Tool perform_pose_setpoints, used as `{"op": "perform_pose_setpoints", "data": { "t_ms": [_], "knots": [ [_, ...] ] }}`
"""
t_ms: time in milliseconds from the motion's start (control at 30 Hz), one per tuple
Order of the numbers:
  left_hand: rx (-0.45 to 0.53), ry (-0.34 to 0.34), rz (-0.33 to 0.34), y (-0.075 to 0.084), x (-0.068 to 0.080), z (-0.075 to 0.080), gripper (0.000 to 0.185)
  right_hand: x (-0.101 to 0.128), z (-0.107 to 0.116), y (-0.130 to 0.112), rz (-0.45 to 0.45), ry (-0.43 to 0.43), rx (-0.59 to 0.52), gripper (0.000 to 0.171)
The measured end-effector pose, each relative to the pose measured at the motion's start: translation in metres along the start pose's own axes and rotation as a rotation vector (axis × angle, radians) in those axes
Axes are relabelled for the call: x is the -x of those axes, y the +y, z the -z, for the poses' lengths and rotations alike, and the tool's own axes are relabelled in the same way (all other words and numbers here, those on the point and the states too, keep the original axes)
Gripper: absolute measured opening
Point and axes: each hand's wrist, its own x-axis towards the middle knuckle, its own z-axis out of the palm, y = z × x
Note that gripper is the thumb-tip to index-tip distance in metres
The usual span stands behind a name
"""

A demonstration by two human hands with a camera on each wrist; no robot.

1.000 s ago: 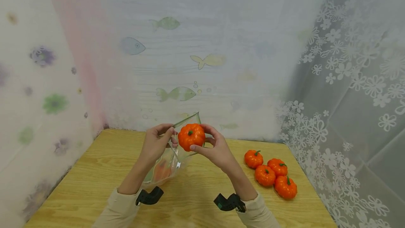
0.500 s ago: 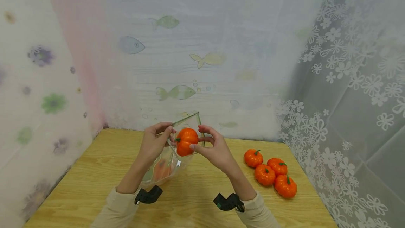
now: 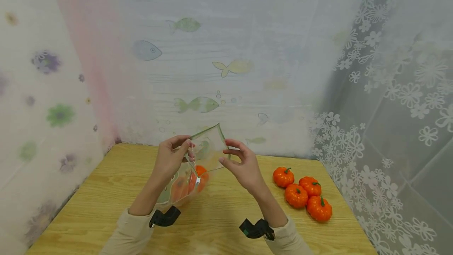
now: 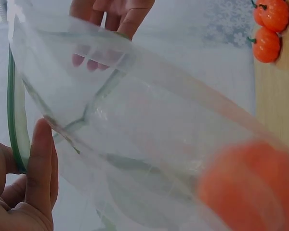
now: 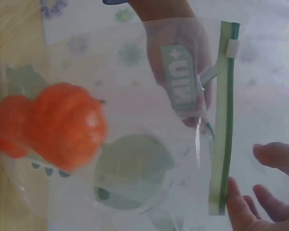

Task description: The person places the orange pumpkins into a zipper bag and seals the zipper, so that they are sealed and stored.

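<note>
A clear zip bag (image 3: pixel 209 148) with a green-edged mouth and pale green print is held over the table. My left hand (image 3: pixel 169 161) pinches its mouth's left edge between thumb and fingers. My right hand (image 3: pixel 243 165) is at the other side of the mouth, fingertips right at the rim and thumb apart, with nothing gripped. Inside the bag a small orange pumpkin (image 5: pixel 70 126) shows through the plastic, blurred, beside another orange pumpkin (image 5: pixel 10 127) lower down. A white slider (image 5: pixel 232 48) sits on the green zip strip (image 5: pixel 224 125).
Several small orange pumpkins with green stems, one of them a front pumpkin (image 3: pixel 319 209), lie grouped on the right of the wooden table (image 3: pixel 226 223). Printed curtains (image 3: pixel 247 50) hang behind and at both sides. Each wrist wears a black camera mount (image 3: pixel 257 227).
The pumpkin in my right hand has turned, left the fingers and dropped into the bag. The right fingers are now free of it; my left hand keeps its pinch on the bag's edge.
</note>
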Motion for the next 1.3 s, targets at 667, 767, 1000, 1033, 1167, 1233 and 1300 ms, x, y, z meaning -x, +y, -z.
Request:
{"op": "perform_pose_setpoints", "data": {
  "t_ms": [667,767,1000,1033,1167,1233,1300],
  "knots": [
    [-0.001,0.033,0.005,-0.001,0.001,0.003,0.028,0.053,0.043,0.091,-0.13,0.233,-0.013,0.032],
    [0.001,0.045,0.006,-0.002,0.002,0.004,0.028,0.065,0.056,0.106,-0.199,0.244,-0.003,0.034],
    [-0.01,0.05,-0.003,-0.004,0.004,0.006,0.029,0.088,0.087,0.136,-0.354,0.288,0.032,0.042],
    [-0.013,0.046,-0.004,-0.004,0.004,0.007,0.03,0.09,0.091,0.139,-0.37,0.293,0.046,0.042],
    [-0.007,0.043,-0.005,-0.005,0.005,0.007,0.03,0.099,0.107,0.146,-0.434,0.313,0.093,0.044],
    [0.003,0.043,-0.006,-0.005,0.006,0.007,0.029,0.104,0.115,0.144,-0.464,0.329,0.117,0.045],
    [0.01,0.047,-0.009,-0.006,0.006,0.006,0.029,0.108,0.125,0.141,-0.485,0.345,0.141,0.046]
  ]
}}
